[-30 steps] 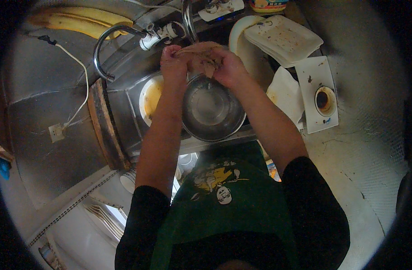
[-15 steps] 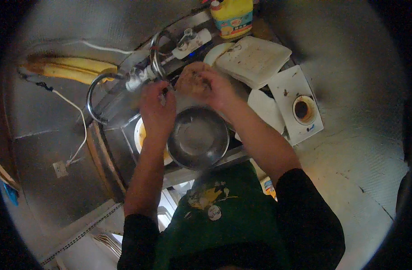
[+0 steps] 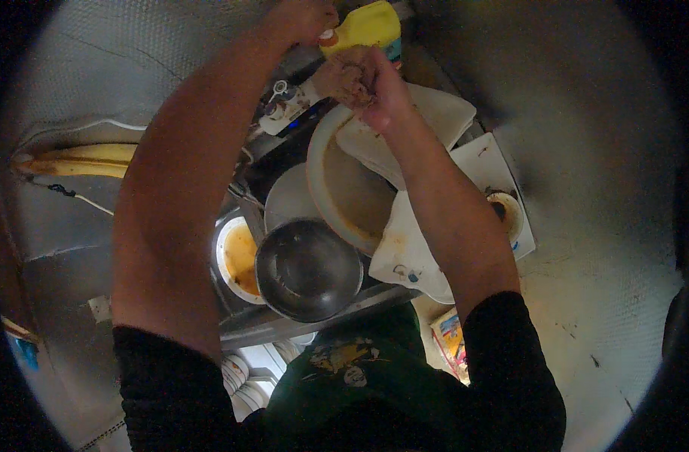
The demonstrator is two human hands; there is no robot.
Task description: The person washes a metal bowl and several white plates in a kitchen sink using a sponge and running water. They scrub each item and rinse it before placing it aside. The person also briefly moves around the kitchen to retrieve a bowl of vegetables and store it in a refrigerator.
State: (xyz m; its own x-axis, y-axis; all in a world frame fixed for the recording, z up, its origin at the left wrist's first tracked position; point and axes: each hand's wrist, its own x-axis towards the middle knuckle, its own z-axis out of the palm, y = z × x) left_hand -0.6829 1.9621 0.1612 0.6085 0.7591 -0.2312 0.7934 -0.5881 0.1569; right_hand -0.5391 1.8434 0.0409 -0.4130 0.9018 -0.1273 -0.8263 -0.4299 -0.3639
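My left hand (image 3: 303, 22) is closed at the neck of a yellow plastic jug (image 3: 371, 26), which leans over with its white mouth end low and to the left. Just beneath the mouth, my right hand (image 3: 389, 90) grips a crumpled brown scrubbing pad or cloth (image 3: 348, 77); its exact kind is unclear. Below the hands lie a large round pale dish (image 3: 329, 166), stacked white plates (image 3: 442, 109) and a dark metal pan or bowl (image 3: 307, 275). Beside the pan sits a white bowl (image 3: 222, 252) with orange liquid in it.
A white rectangular plate (image 3: 476, 158) at the right carries a small stained cup (image 3: 514, 215). My right forearm crosses over a wavy-edged white plate (image 3: 404, 252). A white tap body (image 3: 284, 113) stands at the back. Long yellow limp things (image 3: 88, 160) lie at the left.
My left hand has gone from the tap area up to the jug, which is now tilted. The right hand has moved up and right with the brown pad, uncovering the large dish.
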